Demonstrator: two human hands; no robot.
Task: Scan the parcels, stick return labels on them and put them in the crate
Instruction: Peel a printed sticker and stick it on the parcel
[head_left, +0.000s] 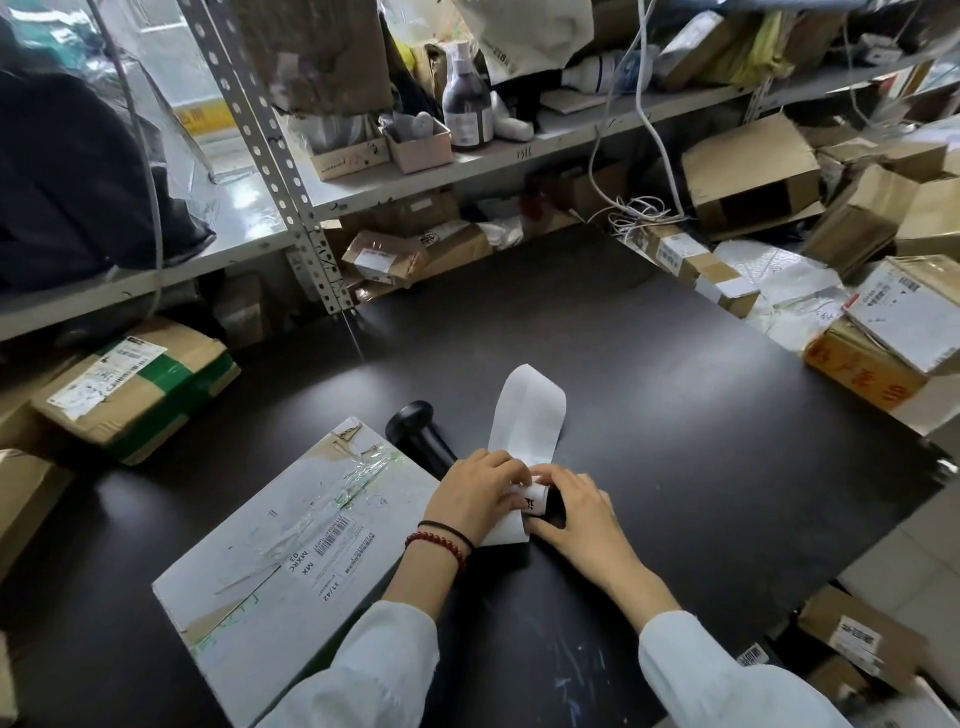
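The label strip (530, 415) lies just right of the white parcel (291, 561).
The left hand (475, 496) and right hand (576, 514), close together, pinch its near end; it stretches away from the person, with the black scanner (421, 436) at the parcel's far corner.

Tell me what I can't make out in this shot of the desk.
Head view only.
- label strip: print covered by left hand and right hand.
- black scanner: near end hidden behind left hand.
- white parcel: label text too small to read.
- crate: outside the frame.
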